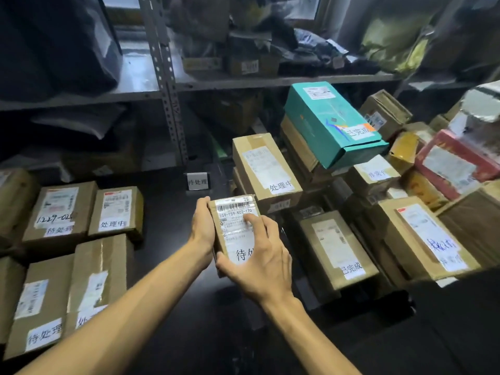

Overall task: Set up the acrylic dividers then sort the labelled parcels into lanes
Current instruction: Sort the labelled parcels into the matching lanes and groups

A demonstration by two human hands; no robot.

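Observation:
I hold a small brown parcel [234, 229] with a barcode label and a white handwritten tag above the dark table [173, 223]. My left hand [201, 225] grips its left side. My right hand [261, 262] grips its near right corner, thumb on the tag, forefinger lying on the label. A small acrylic sign [198, 181] with a white tag stands upright on the table just beyond the parcel. Several labelled brown parcels [61, 212] lie in a group at the left. A tall heap of parcels [267, 166] fills the right.
A teal box [332, 123] lies tilted on top of the right heap, with a red parcel [457, 163] further right. Grey metal shelving [167, 85] loaded with bags and boxes stands behind the table. Dark tabletop shows between the two parcel groups.

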